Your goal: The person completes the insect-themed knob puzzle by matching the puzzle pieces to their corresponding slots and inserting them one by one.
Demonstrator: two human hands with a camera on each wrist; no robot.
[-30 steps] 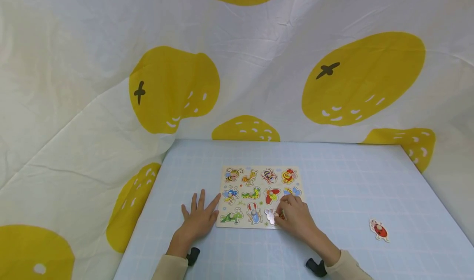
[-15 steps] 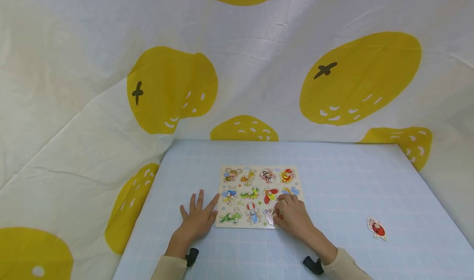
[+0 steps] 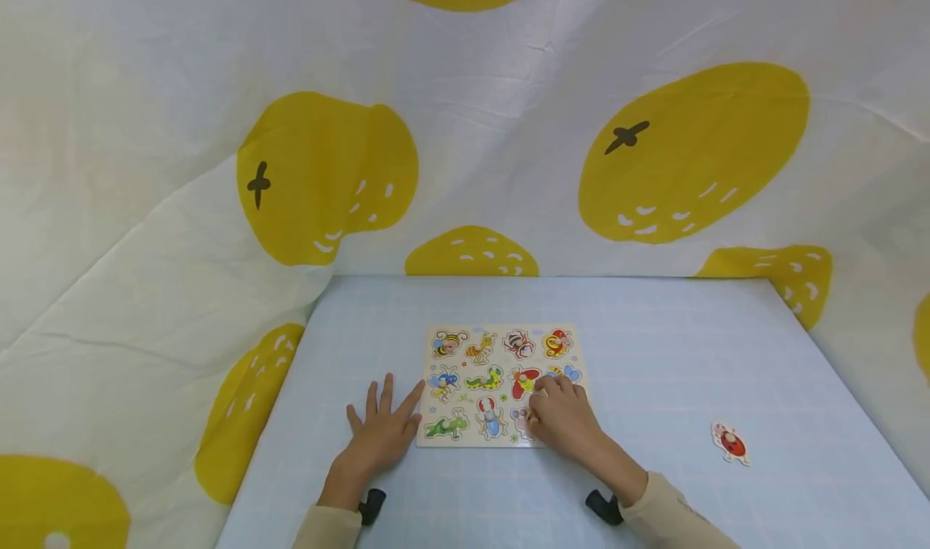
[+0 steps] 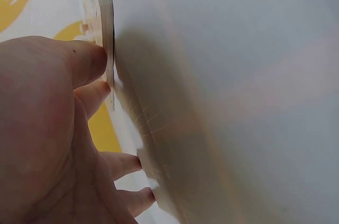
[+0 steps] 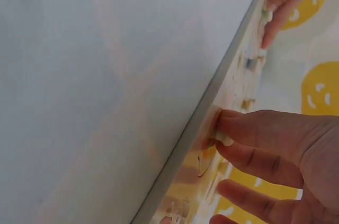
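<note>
A wooden peg puzzle board (image 3: 465, 441) with bug pieces lies flat on the table, its rows filled with bees, a caterpillar, a beetle and others. My left hand (image 3: 381, 437) rests at the board's left edge with fingers spread, thumb and index fingertips right at the edge in the left wrist view. My right hand (image 3: 568, 420) is over the lower right corner, thumb and index finger pinching the small knob (image 5: 226, 138) of a puzzle piece (image 3: 520, 421). Part of that piece, pinkish and winged, shows left of the fingers; the rest is hidden.
A loose ladybug piece (image 3: 730, 442) lies on the table to the right of the board. The pale blue checked table (image 3: 654, 347) meets a white cloth (image 3: 494, 129) with yellow fruit prints behind and at the sides.
The view has shifted slightly, so everything sits further left. The pinched piece's shiny glare has gone and its pinkish print shows. The left hand keeps its place at the board's edge.
</note>
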